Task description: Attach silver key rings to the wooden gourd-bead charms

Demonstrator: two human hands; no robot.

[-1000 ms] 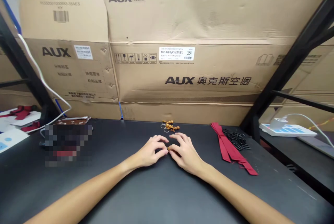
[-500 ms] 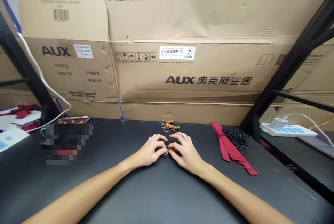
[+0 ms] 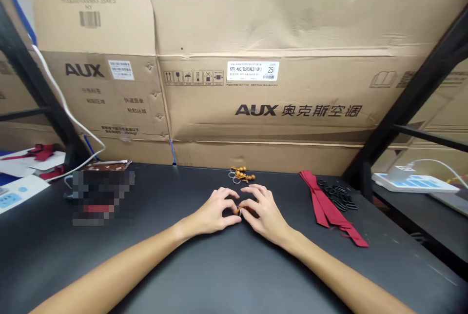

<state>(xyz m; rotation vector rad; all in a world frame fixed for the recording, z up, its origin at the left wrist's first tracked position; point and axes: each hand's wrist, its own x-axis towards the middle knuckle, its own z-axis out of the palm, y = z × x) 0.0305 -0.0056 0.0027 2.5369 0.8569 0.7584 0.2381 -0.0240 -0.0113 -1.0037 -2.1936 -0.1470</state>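
Both my hands rest together on the black table. My left hand and my right hand pinch a small brown wooden bead charm between their fingertips; most of it is hidden by my fingers. Just beyond my hands lies a small pile of brown bead charms with metal key rings. To the right lie red ribbons beside a heap of black rings.
Large AUX cardboard boxes wall off the back of the table. Black shelf posts stand at left and right. A white power strip sits at far right; a blurred patch and a brown packet lie at left.
My fingers have shifted slightly around the charm, and a ring seen under my left fingers half a second ago is hidden now. The view has drifted a little; nothing else moved.
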